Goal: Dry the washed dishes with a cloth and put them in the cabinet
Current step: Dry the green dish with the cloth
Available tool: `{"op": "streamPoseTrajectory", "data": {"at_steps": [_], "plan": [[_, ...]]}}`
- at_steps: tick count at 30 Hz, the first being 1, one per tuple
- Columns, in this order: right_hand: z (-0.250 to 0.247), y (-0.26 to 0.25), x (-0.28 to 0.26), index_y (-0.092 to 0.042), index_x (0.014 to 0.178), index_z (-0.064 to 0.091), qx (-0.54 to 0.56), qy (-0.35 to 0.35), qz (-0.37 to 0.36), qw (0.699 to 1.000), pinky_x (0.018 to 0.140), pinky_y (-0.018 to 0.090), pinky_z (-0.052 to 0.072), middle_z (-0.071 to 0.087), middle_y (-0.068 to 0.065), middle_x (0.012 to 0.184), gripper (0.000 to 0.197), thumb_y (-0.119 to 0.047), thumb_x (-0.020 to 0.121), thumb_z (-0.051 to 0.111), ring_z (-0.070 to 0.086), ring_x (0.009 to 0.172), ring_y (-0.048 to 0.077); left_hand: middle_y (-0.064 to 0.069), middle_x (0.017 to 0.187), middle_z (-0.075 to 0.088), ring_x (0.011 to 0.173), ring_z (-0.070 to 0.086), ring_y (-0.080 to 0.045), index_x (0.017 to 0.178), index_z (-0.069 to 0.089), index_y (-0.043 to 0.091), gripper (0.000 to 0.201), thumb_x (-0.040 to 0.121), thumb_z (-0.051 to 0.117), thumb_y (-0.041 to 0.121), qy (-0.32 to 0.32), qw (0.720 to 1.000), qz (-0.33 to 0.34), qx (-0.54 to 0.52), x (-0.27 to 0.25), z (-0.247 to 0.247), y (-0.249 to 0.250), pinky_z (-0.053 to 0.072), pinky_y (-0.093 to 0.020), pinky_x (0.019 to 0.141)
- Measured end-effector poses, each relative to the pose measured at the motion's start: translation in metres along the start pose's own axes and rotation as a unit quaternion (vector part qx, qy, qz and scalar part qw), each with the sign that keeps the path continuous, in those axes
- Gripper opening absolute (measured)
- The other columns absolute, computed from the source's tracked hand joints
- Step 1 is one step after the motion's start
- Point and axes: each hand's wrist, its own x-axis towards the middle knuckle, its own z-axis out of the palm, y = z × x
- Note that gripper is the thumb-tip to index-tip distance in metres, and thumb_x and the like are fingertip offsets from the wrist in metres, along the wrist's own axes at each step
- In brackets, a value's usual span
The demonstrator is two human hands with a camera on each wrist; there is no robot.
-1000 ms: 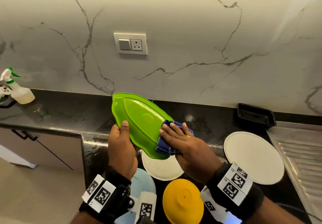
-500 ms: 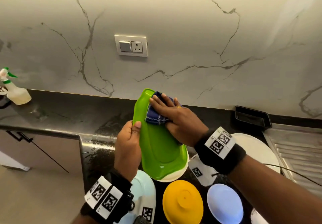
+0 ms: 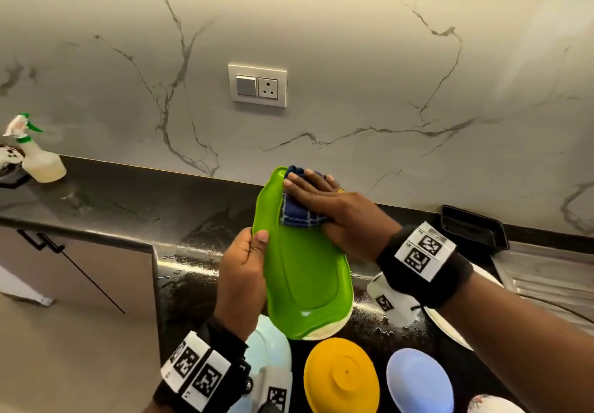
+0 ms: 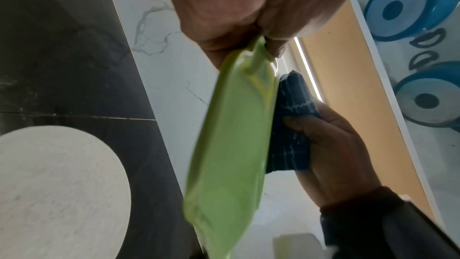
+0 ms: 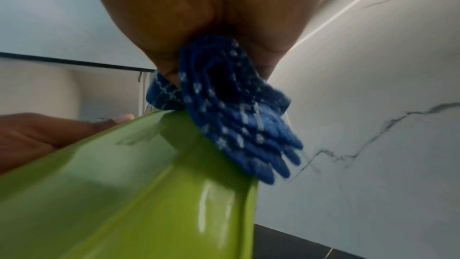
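green plate [image 3: 302,271] held up on edge over the desk [image 3: 106,200], long axis running from near the chest out toward the marble wall [image 3: 321,42], far end tipped up. left hand [image 3: 242,279] clamped on the near-left rim, thumb on the inner face and the other fingers hidden behind. right hand [image 3: 334,210] pressing the folded blue cloth [image 3: 300,214] flat onto the far end of the inner face, fingers [image 3: 308,177] stretched almost straight over the wad, thumb tucked under it in the right wrist view, so gripping the cloth rather than just resting on it.

key bit for the next stroke: all the unwiped face lies back toward the body from the cloth, down the long axis, toward the left thumb. probably a pull straight down that axis, stopping short of the thumb.

underneath and close: yellow lid [image 3: 340,377], pale blue plate [image 3: 418,383], light blue plate [image 3: 273,348], white plate [image 3: 324,334] peeking out just under the green one's low end. nothing touching as far as visible, but not much room if the plate dips. spray bottle [image 3: 38,161] way off left, black tray [image 3: 472,229] off right. cabinet not in view on the head camera, so still drying, putting away not yet started.
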Motion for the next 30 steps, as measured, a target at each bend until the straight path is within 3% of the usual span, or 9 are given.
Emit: {"op": "streamPoseTrajectory", "data": {"at_steps": [4, 7, 9, 13, 16, 19, 25, 27, 30], "plan": [[0.02, -0.022, -0.027, -0.015, 0.152, 0.038, -0.113, -0.008, -0.138, 0.984, 0.12, 0.056, 0.02, 0.032, 0.002, 0.16, 0.066, -0.007, 0.088, 0.028, 0.021, 0.15, 0.027, -0.034, 0.097, 0.063, 0.084, 0.061, -0.036, 0.091, 0.065, 0.011, 0.05, 0.088, 0.059, 0.061, 0.021, 0.997, -0.028, -0.075, 0.007, -0.003, -0.001, 0.048, -0.073, 0.086], [0.025, -0.027, -0.043, -0.021, 0.155, 0.033, -0.144, -0.052, -0.206, 0.966, 0.122, 0.052, 0.019, 0.028, -0.003, 0.162, 0.068, -0.007, 0.088, 0.039, 0.017, 0.152, 0.02, -0.025, 0.08, 0.056, 0.076, 0.05, -0.027, 0.081, 0.058, 0.01, 0.051, 0.09, 0.056, 0.06, 0.049, 0.996, -0.021, -0.07, 0.005, -0.007, -0.001, 0.046, -0.068, 0.077], [0.016, -0.017, -0.03, -0.02, 0.154, 0.035, -0.127, -0.02, -0.177, 0.976, 0.121, 0.054, 0.02, 0.031, -0.003, 0.161, 0.072, 0.0, 0.085, 0.045, 0.019, 0.151, 0.02, -0.016, 0.073, 0.05, 0.069, 0.044, -0.022, 0.079, 0.055, 0.007, 0.05, 0.094, 0.05, 0.054, 0.061, 0.997, 0.003, -0.036, 0.0, -0.004, 0.004, 0.044, -0.058, 0.067], [-0.002, -0.002, -0.001, -0.02, 0.155, 0.032, 0.059, 0.021, 0.017, 0.998, 0.124, 0.049, 0.013, 0.025, -0.007, 0.162, 0.083, 0.014, 0.079, 0.04, 0.01, 0.153, 0.014, -0.017, 0.068, 0.048, 0.063, 0.042, -0.018, 0.079, 0.053, 0.001, 0.049, 0.097, 0.043, 0.046, 0.037, 0.998, 0.037, 0.02, -0.006, 0.004, 0.015, 0.041, -0.052, 0.061], [0.004, -0.021, -0.01, -0.014, 0.154, 0.033, -0.018, 0.016, -0.064, 0.998, 0.124, 0.05, 0.012, 0.027, 0.001, 0.161, 0.075, 0.003, 0.08, 0.03, 0.014, 0.152, 0.025, -0.024, 0.076, 0.056, 0.069, 0.049, -0.018, 0.085, 0.058, 0.004, 0.05, 0.098, 0.043, 0.05, 0.038, 0.998, 0.041, 0.016, -0.002, 0.004, 0.016, 0.047, -0.053, 0.068], [0.009, -0.036, -0.017, -0.013, 0.154, 0.034, -0.073, -0.029, -0.156, 0.985, 0.122, 0.054, 0.017, 0.031, 0.004, 0.161, 0.073, 0.005, 0.083, 0.042, 0.017, 0.152, 0.027, -0.015, 0.084, 0.066, 0.077, 0.057, -0.013, 0.09, 0.061, 0.003, 0.056, 0.099, 0.04, 0.054, 0.027, 0.998, 0.053, 0.009, -0.004, 0.0, 0.015, 0.052, -0.042, 0.073], [-0.009, -0.023, 0.012, -0.014, 0.15, 0.041, 0.079, 0.038, 0.029, 0.996, 0.122, 0.047, 0.022, 0.037, 0.003, 0.157, 0.075, 0.008, 0.079, 0.042, 0.026, 0.149, 0.022, 0.004, 0.06, 0.038, 0.058, 0.034, -0.005, 0.073, 0.043, 0.007, 0.069, 0.091, 0.033, 0.072, 0.026, 0.994, 0.088, 0.06, -0.013, 0.002, 0.02, 0.034, -0.037, 0.054], [-0.003, -0.04, 0.006, -0.013, 0.149, 0.042, 0.052, 0.032, -0.003, 0.998, 0.125, 0.04, 0.015, 0.037, 0.004, 0.158, 0.072, 0.005, 0.08, 0.042, 0.022, 0.15, 0.021, -0.014, 0.067, 0.052, 0.064, 0.043, -0.009, 0.079, 0.052, 0.006, 0.074, 0.09, 0.031, 0.076, 0.033, 0.995, 0.082, 0.051, -0.011, 0.002, 0.022, 0.042, -0.045, 0.062], [0.004, -0.057, -0.004, -0.016, 0.146, 0.044, 0.046, 0.007, -0.051, 0.998, 0.124, 0.027, 0.009, 0.041, 0.0, 0.155, 0.064, -0.003, 0.084, 0.043, 0.025, 0.15, 0.019, -0.015, 0.081, 0.064, 0.071, 0.052, -0.012, 0.084, 0.059, 0.012, 0.074, 0.089, 0.027, 0.078, 0.053, 0.994, 0.078, 0.046, -0.012, -0.002, 0.021, 0.046, -0.045, 0.072]]}}
